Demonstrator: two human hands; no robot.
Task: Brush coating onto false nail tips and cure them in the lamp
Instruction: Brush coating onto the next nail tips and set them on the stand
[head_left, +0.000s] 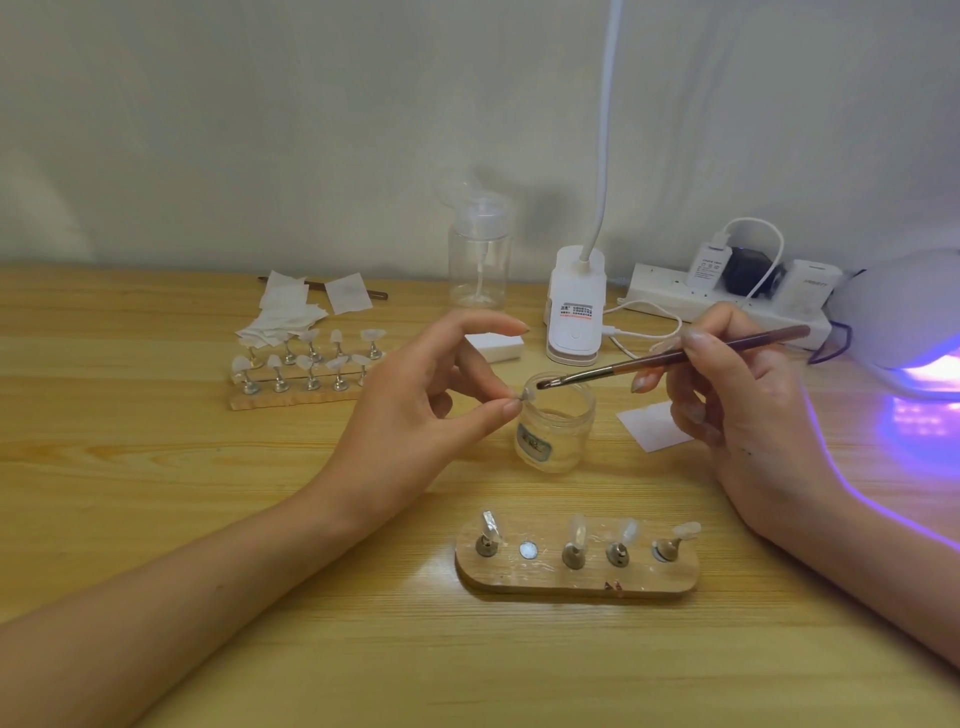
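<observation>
Head view. Left hand (415, 410) at frame centre pinched one nail tip (523, 396) between thumb and a finger, other fingers spread, holding it over the left rim of the open jar (556, 426). Right hand (748, 415) gripped the brush (675, 358) pen-fashion. Its long axis ran from upper right down to lower left, bristles just right of the tip; contact could not be judged. Right hand sat nearer the lit lamp (904, 322) at the right edge. Bare table (156, 467) lay between jar and holder board (576, 577) at lower centre.
</observation>
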